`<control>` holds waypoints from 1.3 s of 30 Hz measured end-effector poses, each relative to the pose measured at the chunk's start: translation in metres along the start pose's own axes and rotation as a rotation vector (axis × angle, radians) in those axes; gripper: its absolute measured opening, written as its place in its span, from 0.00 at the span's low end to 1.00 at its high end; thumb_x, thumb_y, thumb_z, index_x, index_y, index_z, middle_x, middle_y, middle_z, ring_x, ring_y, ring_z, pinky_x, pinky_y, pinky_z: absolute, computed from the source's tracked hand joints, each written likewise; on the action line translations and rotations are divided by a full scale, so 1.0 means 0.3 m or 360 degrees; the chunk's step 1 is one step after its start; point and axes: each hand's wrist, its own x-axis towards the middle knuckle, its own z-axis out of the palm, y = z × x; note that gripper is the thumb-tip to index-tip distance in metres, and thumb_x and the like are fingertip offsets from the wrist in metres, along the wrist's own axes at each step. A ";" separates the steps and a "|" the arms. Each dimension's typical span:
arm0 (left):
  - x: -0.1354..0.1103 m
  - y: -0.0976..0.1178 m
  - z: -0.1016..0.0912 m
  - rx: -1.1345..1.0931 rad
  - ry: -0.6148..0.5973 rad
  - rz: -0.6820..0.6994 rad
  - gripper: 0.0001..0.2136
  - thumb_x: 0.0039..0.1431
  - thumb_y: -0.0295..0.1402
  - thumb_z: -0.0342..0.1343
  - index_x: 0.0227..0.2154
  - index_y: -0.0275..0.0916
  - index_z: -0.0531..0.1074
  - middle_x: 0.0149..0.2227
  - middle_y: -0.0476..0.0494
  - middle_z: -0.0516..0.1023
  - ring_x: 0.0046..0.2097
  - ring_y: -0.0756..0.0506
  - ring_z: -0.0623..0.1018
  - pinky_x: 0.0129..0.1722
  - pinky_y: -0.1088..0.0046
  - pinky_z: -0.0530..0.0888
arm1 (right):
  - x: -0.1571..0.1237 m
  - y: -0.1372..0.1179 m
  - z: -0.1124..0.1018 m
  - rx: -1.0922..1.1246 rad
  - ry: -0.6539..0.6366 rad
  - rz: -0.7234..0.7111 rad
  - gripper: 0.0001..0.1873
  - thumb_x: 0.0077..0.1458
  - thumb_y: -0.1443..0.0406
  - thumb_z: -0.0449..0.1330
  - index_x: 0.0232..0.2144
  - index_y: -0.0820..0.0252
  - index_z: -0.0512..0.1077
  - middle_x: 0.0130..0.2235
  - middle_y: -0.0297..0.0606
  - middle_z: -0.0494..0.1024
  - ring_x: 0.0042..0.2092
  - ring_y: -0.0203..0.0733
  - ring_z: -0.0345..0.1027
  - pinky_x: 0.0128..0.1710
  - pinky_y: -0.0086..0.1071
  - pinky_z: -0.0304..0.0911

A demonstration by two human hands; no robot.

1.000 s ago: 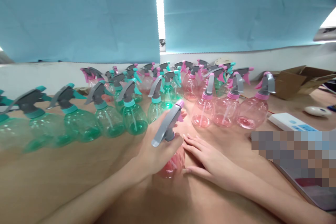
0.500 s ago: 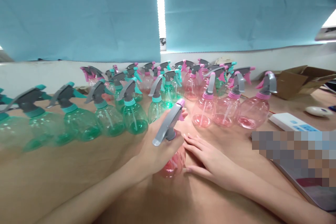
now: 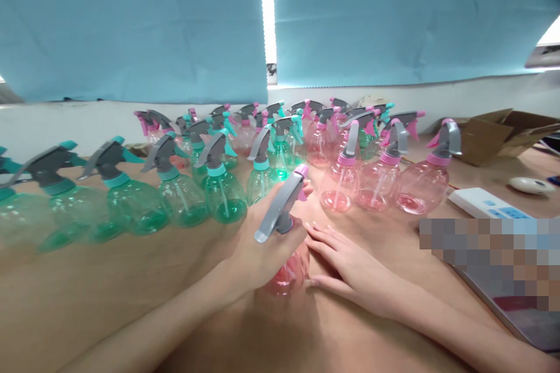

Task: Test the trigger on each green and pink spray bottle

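Observation:
My left hand [image 3: 262, 239] is wrapped round the neck of a pink spray bottle [image 3: 286, 277], which stands on the brown tabletop [image 3: 144, 303]. The bottle's grey trigger head with a pink nozzle shows above my fingers and points away to the upper right. My right hand [image 3: 350, 262] lies on the table just right of the bottle, fingers stretched out and thumb apart. Its fingertips are near the bottle's side; whether they touch it I cannot tell. A row of green spray bottles [image 3: 223, 198] stands to the left, and pink spray bottles [image 3: 339, 186] stand ahead to the right.
Behind the front rows, several more pink and green spray bottles are crowded near the wall. At the right are an open cardboard box [image 3: 490, 134], a white power strip [image 3: 485, 201], a white mouse [image 3: 530, 185] and a flat dark device [image 3: 511, 309], partly pixelated. Blue curtains [image 3: 131, 23] hang behind.

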 end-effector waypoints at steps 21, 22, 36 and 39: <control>0.001 0.006 0.001 -0.0070 -0.0001 0.0005 0.23 0.52 0.22 0.52 0.52 0.45 0.68 0.48 0.50 0.77 0.27 0.53 0.70 0.33 0.75 0.72 | 0.001 0.008 0.007 0.0016 0.0026 -0.0026 0.39 0.61 0.44 0.52 0.63 0.66 0.62 0.67 0.51 0.56 0.68 0.56 0.45 0.66 0.52 0.45; 0.000 0.006 0.001 -0.0068 0.0005 0.0010 0.23 0.52 0.22 0.52 0.52 0.45 0.68 0.48 0.50 0.77 0.27 0.53 0.70 0.33 0.75 0.72 | 0.001 0.007 0.006 0.0010 0.0022 -0.0025 0.40 0.61 0.44 0.52 0.63 0.66 0.62 0.67 0.51 0.56 0.68 0.56 0.45 0.66 0.52 0.45; 0.017 0.023 -0.009 0.0045 0.0025 0.0134 0.14 0.46 0.18 0.48 0.35 0.41 0.66 0.29 0.54 0.69 0.27 0.52 0.68 0.29 0.75 0.67 | -0.001 0.005 0.007 -0.0057 0.0024 -0.0029 0.42 0.61 0.41 0.49 0.63 0.67 0.62 0.67 0.51 0.56 0.68 0.56 0.46 0.66 0.52 0.46; 0.016 0.031 -0.010 0.0030 0.0038 0.0173 0.14 0.45 0.17 0.48 0.34 0.40 0.66 0.32 0.53 0.70 0.32 0.51 0.72 0.33 0.75 0.69 | 0.001 0.010 0.011 -0.0028 0.0056 -0.0044 0.41 0.60 0.41 0.50 0.63 0.66 0.62 0.67 0.51 0.57 0.68 0.56 0.47 0.66 0.52 0.46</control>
